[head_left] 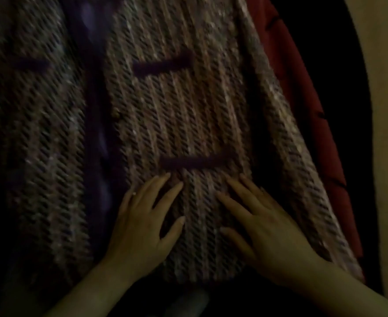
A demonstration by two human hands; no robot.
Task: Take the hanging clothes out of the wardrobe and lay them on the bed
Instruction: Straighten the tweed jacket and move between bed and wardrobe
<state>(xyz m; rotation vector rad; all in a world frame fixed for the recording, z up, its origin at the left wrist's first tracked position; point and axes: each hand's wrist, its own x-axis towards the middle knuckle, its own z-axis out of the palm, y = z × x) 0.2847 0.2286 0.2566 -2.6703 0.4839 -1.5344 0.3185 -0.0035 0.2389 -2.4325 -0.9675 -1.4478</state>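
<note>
A tweed jacket (170, 106) in brown and pink weave, with dark purple pocket trims and a dark front band, fills most of the dim view. My left hand (142, 223) lies flat on its lower front panel, fingers spread and straight. My right hand (263, 225) lies flat beside it on the same panel, fingers also spread. Both hands sit just below the lower pocket trim (195, 161). Whether the jacket hangs or lies on a surface cannot be told.
A red garment (302, 92) shows along the jacket's right edge. Further right stands a pale beige panel (385, 133) with a dark gap before it. The scene is very dark and blurred.
</note>
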